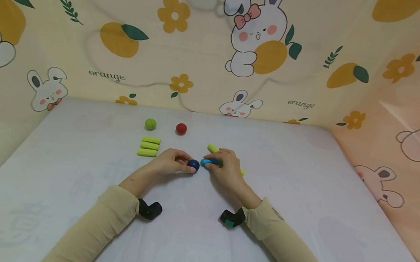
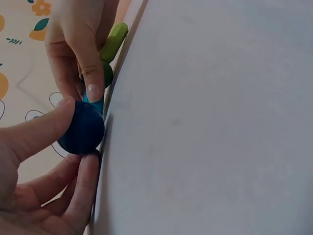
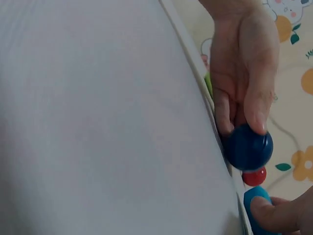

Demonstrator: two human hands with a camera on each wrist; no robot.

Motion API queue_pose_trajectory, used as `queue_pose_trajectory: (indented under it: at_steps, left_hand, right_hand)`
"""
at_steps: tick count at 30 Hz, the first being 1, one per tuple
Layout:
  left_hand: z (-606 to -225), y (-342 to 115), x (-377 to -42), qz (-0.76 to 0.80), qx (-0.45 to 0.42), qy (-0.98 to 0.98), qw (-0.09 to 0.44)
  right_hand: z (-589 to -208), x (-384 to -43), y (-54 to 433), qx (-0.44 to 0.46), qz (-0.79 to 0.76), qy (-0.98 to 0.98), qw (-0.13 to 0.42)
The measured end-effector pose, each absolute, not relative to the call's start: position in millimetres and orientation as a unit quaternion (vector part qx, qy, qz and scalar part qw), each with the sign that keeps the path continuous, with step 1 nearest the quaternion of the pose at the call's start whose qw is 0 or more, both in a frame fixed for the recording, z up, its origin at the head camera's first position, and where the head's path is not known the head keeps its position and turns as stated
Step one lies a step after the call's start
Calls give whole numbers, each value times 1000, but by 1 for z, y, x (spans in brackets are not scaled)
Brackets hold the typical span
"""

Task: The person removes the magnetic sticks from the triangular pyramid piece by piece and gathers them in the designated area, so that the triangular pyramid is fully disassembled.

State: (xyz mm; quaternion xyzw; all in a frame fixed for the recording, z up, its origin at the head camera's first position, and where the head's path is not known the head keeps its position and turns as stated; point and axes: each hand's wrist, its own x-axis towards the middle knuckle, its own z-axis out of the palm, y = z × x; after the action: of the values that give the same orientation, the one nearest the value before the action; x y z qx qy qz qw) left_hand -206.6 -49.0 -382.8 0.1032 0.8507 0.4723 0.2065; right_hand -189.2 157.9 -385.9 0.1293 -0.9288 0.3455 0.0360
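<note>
In the head view my left hand (image 1: 171,162) pinches a dark blue ball (image 1: 193,165) between thumb and fingers. My right hand (image 1: 225,166) pinches a light blue rod (image 1: 209,162), whose left end points at the ball with a tiny gap or light contact; I cannot tell which. The left wrist view shows the dark blue ball (image 2: 82,127) close to the light blue rod (image 2: 93,100). Behind the right thumb a dark green ball (image 2: 107,74) partly shows, with a yellow-green rod (image 2: 115,41) beyond it. Fingers hide much of these pieces.
Left of centre, three yellow-green rods (image 1: 149,146) lie side by side. Farther back sit a light green ball (image 1: 150,124) and a red ball (image 1: 181,129). Yellow-green rod ends (image 1: 213,148) show around my right hand. A patterned curtain (image 1: 200,65) rises behind the white table (image 1: 188,235).
</note>
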Motion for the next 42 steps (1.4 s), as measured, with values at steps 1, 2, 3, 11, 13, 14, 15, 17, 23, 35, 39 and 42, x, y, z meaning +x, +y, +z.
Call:
queue_pose_trajectory:
  at_steps: [1, 2, 3, 11, 13, 14, 15, 17, 23, 35, 39, 42]
  left_hand:
    - [-383, -49, -207, 471, 103, 850, 211]
    - [-383, -50, -207, 470, 103, 850, 214]
    - [-383, -50, -207, 470, 101, 850, 216]
    - [-383, -49, -207, 485, 88, 843, 214]
    - [-382, -49, -207, 489, 82, 842, 213]
    - [-382, -49, -208, 489, 79, 843, 211]
    - [-381, -49, -208, 489, 76, 844, 209]
    - [-381, -49, -210, 492, 71, 842, 209]
    - [-380, -48, -215, 504, 60, 838, 200]
    - [-382, -44, -221, 531, -2, 831, 167]
    - [-381, -42, -224, 540, -14, 825, 165]
    - [-381, -40, -227, 551, -27, 819, 156]
  right_hand:
    - [-386, -189, 159, 127, 347, -928, 38]
    - [-386, -189, 160, 124, 351, -927, 37]
    - [-385, -189, 160, 122, 354, -927, 35]
    - [-384, -190, 163, 119, 354, -927, 14]
    - [-383, -190, 163, 121, 348, -929, 13]
    - [-383, -190, 163, 121, 346, -930, 13]
    - [-382, -190, 163, 122, 345, -931, 13]
    - [-382, -190, 164, 124, 342, -931, 12]
    - [-381, -190, 165, 130, 345, -930, 13]
    - [-383, -190, 165, 128, 343, -931, 5]
    - [-382, -190, 165, 127, 341, -931, 5]
    - [-382, -190, 165, 128, 341, -931, 3]
